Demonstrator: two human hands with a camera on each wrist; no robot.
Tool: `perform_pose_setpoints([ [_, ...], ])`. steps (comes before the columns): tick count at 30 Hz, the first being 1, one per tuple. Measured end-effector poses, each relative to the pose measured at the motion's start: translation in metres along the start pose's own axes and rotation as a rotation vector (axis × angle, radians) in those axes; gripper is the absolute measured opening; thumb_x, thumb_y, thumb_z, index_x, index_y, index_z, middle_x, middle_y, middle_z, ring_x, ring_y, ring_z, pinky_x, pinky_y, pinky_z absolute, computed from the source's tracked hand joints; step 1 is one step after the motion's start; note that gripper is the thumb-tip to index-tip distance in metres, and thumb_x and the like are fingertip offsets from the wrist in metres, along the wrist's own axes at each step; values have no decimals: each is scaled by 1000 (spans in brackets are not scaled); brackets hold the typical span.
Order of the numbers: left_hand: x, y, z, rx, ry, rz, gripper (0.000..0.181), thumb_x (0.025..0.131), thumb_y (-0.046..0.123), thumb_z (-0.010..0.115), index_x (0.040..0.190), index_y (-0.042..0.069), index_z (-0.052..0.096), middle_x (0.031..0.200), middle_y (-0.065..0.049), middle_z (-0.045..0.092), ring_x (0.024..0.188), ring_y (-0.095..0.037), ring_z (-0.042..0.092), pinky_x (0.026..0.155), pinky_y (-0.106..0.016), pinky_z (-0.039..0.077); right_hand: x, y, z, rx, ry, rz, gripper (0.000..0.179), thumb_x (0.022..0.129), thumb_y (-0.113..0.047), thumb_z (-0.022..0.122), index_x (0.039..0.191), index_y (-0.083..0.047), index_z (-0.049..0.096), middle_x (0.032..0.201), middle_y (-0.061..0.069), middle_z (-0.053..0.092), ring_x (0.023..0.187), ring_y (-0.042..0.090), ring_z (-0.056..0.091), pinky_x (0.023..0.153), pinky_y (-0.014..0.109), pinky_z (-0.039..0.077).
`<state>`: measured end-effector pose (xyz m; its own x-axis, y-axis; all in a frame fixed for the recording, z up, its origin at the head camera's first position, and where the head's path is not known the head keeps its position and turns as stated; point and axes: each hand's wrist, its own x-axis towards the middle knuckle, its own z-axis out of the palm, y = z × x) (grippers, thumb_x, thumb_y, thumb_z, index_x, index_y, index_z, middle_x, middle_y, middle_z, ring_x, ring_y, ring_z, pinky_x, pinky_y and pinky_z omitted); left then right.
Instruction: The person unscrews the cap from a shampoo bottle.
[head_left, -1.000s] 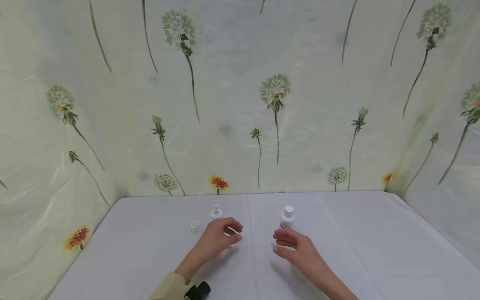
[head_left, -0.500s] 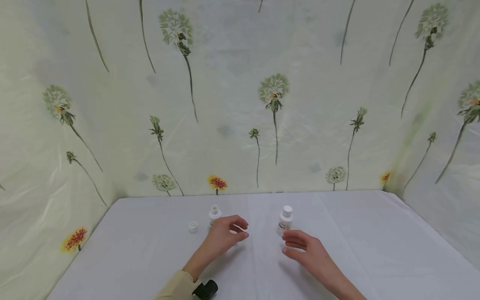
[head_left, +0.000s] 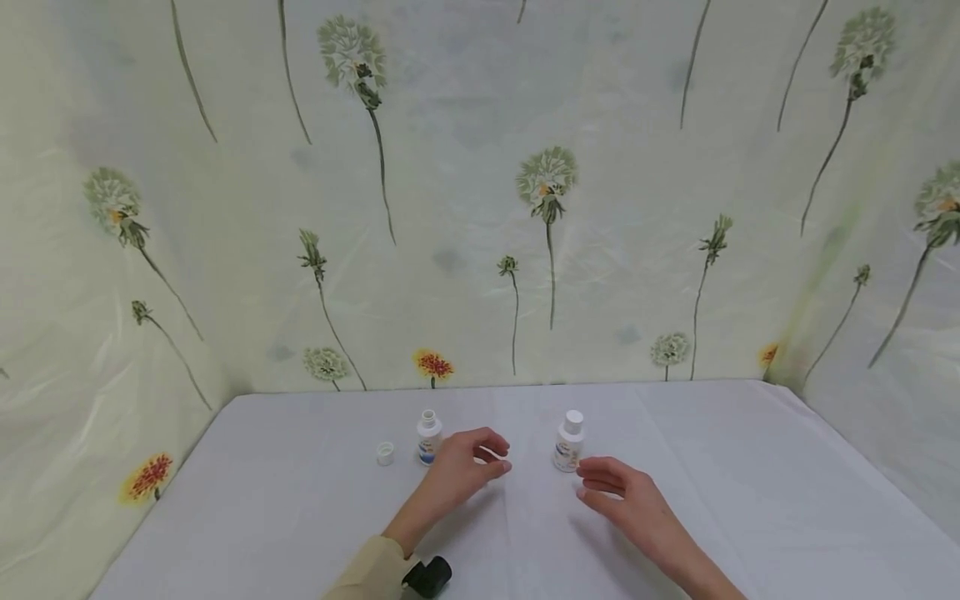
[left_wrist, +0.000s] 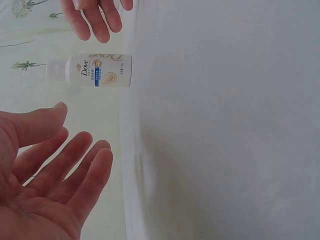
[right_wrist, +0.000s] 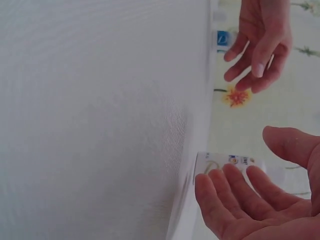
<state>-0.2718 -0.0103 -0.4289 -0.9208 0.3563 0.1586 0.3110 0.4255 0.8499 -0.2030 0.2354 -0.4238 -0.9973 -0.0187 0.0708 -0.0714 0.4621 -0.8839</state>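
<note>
Two small white bottles stand upright on the table. The left bottle (head_left: 429, 438) has a bare neck and a blue patch on its label. Its white cap (head_left: 386, 453) lies to the left of it. The right bottle (head_left: 569, 442) wears its cap; its label reads Dove in the left wrist view. My left hand (head_left: 468, 461) hovers right of the uncapped bottle, fingers loosely bent and holding nothing. Near the capped bottle, in front and to its right, my right hand (head_left: 627, 492) hangs with relaxed fingers around nothing. In the right wrist view its fingers overlap the Dove bottle (right_wrist: 230, 161).
A white cloth covers the table (head_left: 300, 508). Behind it and at both sides hangs a curtain (head_left: 450, 308) printed with dandelions. A black device (head_left: 429, 577) is strapped at my left wrist, by a cream sleeve (head_left: 367, 571).
Both hands have drifted to the right, holding nothing throughout. More of both bottles now shows, labels included. The bottles and the loose cap stay in place.
</note>
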Motion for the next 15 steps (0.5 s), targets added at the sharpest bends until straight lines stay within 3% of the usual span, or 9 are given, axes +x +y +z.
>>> perform_pose_setpoints([
  [10,8,4,10,6,0,-17,18,89,12,73,106,9,69,100,1,67,89,-13,63,71,-26,54,7,7,-8,7,13,17,43,90,-12,72,126,4,58,121,18,64,112,31,62,88,35,53],
  [15,11,5,15,-17,9,12,18,89,11,73,107,8,68,100,0,67,90,-14,63,71,-25,54,10,11,-15,27,6,66,47,91,-15,71,131,4,55,125,18,62,113,30,62,89,36,53],
])
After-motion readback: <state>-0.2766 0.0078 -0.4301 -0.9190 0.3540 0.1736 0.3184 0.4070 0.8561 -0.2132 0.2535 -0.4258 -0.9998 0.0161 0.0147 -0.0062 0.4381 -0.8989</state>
